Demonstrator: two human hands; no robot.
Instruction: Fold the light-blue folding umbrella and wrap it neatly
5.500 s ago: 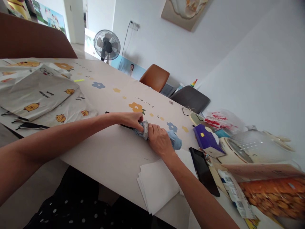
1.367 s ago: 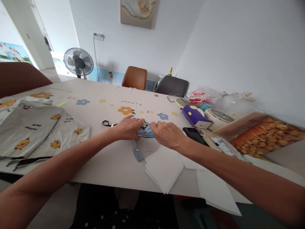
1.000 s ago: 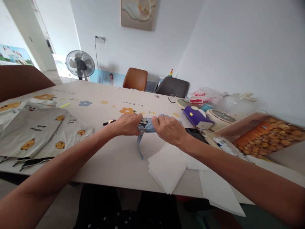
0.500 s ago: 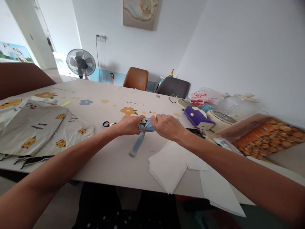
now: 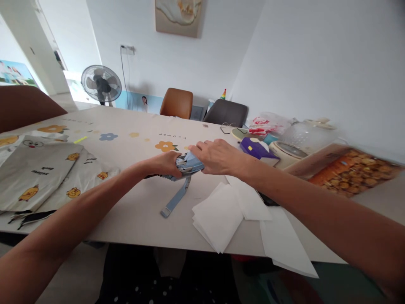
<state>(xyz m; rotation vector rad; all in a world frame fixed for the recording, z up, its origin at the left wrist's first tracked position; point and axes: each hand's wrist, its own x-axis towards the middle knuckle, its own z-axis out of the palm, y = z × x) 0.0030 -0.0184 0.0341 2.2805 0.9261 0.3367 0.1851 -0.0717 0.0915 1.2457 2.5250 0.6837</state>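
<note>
My left grip [image 5: 165, 164] and right grip [image 5: 219, 156], both clamped on: one light-blue patterned fabric bundle [image 5: 192, 164], apparently mostly gathered, flat blue fabric strap [image 5: 176, 197] dangling unfastened.

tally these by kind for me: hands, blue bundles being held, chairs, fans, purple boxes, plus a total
Hands: 2 (left hand, right hand)
Held: 1 (blue bundle)
Chairs: 3 (brown chair at left edge, tan chair, dark grey chair)
Fans: 1 (black fan)
Boxes: 1 (purple box)
Total: 8
</note>
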